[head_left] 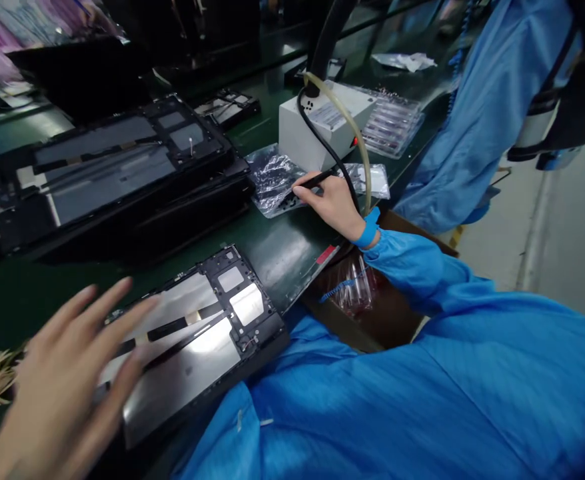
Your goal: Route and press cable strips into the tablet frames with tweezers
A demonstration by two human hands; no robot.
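right hand (333, 203) holds pen tool (317, 180); left hand (67, 373) over panel (197, 333).

Open bench strip, hemmed in on three sides

A bare strip of the green table (277, 250) lay open between the near panel (207, 320) and the plastic bag (272, 177), giving a clear way across. The stack of black frames (112, 167) walled off the rear left. Behind the right hand (332, 203), pinched on a black stylus (317, 180), the white box (317, 123) with its looping hose (364, 157) and cable (322, 142) blocked the far side. The left hand (67, 380), fingers spread, covered the panel's left end. A co-worker's blue coat (492, 113) closed the right.
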